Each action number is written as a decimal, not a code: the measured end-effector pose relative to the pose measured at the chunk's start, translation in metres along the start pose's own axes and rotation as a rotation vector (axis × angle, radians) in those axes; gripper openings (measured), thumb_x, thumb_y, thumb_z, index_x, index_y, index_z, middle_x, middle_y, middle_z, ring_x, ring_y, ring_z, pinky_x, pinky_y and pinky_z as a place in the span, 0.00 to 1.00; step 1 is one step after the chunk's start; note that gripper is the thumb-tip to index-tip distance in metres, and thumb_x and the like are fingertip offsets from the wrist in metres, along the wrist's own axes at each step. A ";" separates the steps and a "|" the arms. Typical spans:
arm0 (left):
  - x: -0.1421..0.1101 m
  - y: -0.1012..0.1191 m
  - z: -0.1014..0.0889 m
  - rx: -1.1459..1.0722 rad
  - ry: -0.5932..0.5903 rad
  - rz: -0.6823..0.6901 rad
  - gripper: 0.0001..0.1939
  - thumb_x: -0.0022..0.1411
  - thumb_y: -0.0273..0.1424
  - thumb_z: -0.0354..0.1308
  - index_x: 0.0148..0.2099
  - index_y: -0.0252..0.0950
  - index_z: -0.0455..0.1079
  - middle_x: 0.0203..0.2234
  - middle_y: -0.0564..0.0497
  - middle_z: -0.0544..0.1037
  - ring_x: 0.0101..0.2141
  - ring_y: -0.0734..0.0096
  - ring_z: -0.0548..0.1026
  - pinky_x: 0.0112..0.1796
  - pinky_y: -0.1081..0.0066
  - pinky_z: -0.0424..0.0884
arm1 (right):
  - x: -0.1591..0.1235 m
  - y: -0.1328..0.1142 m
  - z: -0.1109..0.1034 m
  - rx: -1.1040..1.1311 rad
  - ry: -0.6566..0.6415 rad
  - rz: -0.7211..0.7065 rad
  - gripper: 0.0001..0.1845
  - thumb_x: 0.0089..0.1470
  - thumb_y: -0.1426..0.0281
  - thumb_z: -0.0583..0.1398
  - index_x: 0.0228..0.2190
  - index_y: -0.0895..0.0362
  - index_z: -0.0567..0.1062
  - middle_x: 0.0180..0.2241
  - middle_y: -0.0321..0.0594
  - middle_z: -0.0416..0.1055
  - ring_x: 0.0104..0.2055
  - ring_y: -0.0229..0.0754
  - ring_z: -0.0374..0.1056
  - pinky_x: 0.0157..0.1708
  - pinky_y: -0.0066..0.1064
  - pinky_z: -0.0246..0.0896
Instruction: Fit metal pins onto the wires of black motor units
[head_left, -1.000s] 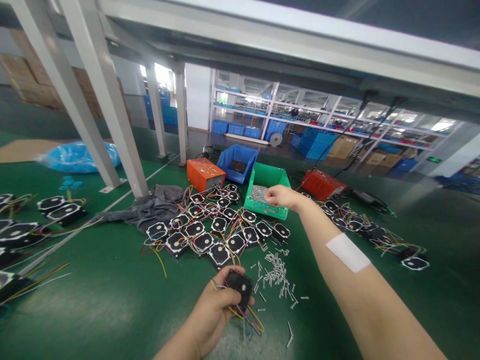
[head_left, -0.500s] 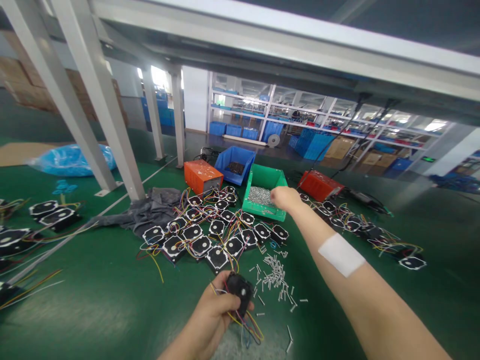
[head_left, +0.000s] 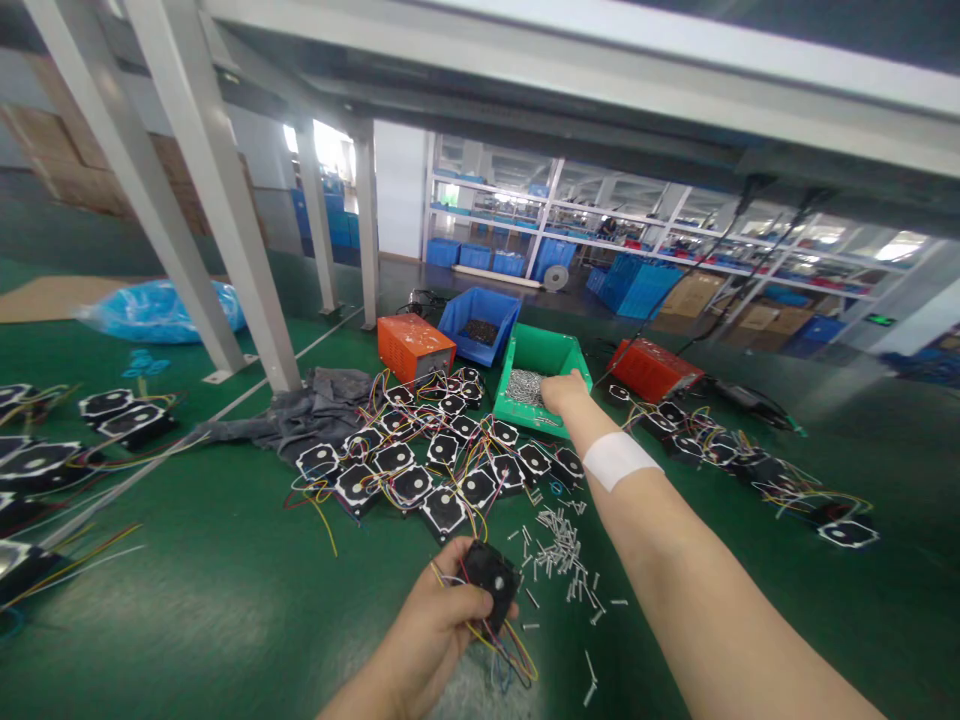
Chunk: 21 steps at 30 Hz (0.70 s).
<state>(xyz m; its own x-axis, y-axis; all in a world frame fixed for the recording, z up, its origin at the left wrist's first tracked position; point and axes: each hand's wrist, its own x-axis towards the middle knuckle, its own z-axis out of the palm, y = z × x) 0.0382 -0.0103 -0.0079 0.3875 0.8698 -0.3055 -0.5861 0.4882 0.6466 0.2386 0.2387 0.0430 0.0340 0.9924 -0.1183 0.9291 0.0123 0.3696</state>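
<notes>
My left hand (head_left: pixel 450 610) is closed around a small black motor (head_left: pixel 491 578), thumb on its face. Yellow, red, white and blue wires trail from this motor. My right hand (head_left: pixel 562 392) reaches inside the right part of a green bin (head_left: pixel 540 420), beside a heap of small silvery metal parts (head_left: pixel 525 386). Its fingers are mostly hidden by the hand itself, so I cannot see what they hold. Between the two arms, many loose screws (head_left: pixel 561 545) lie scattered on the floor. A small blue ring (head_left: pixel 556 488) rests just beyond them.
Wired motors (head_left: pixel 442 450) crowd the floor ahead, with more motors (head_left: pixel 720 450) at right. Behind stand a blue bin (head_left: pixel 480 325) and orange boxes (head_left: pixel 415 348) (head_left: pixel 652 368). A grey cloth (head_left: pixel 322 410) lies by the metal post (head_left: pixel 225 200). A metal beam (head_left: pixel 570 70) crosses overhead.
My right hand has moved from the bin's screw-filled middle to its right side. The blue ring now shows on the floor. My left hand keeps the motor almost in place.
</notes>
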 end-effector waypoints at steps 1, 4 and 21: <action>0.000 0.000 0.000 0.000 0.000 0.001 0.13 0.37 0.20 0.53 0.30 0.34 0.62 0.21 0.51 0.71 0.25 0.65 0.72 0.25 0.72 0.60 | 0.000 0.000 0.000 0.012 0.002 -0.001 0.15 0.52 0.65 0.53 0.39 0.61 0.67 0.42 0.43 0.64 0.44 0.43 0.60 0.45 0.44 0.52; 0.000 0.000 -0.001 0.001 -0.019 0.004 0.14 0.37 0.19 0.53 0.31 0.34 0.62 0.21 0.51 0.71 0.24 0.66 0.71 0.24 0.72 0.60 | -0.002 0.000 -0.004 0.071 0.028 -0.001 0.14 0.52 0.66 0.53 0.39 0.62 0.67 0.41 0.43 0.64 0.43 0.42 0.61 0.42 0.42 0.55; -0.002 -0.005 -0.001 0.024 -0.041 0.054 0.12 0.47 0.29 0.57 0.36 0.34 0.61 0.25 0.50 0.71 0.25 0.69 0.71 0.27 0.69 0.64 | -0.230 -0.046 -0.002 1.153 -0.019 -0.416 0.04 0.42 0.74 0.55 0.19 0.56 0.64 0.22 0.33 0.61 0.24 0.33 0.57 0.23 0.23 0.54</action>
<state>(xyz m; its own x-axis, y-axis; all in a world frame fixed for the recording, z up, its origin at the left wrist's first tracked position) 0.0394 -0.0145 -0.0110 0.3850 0.8908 -0.2413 -0.5897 0.4386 0.6782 0.1875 0.0102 0.0549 -0.3466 0.9367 -0.0496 0.6524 0.2027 -0.7303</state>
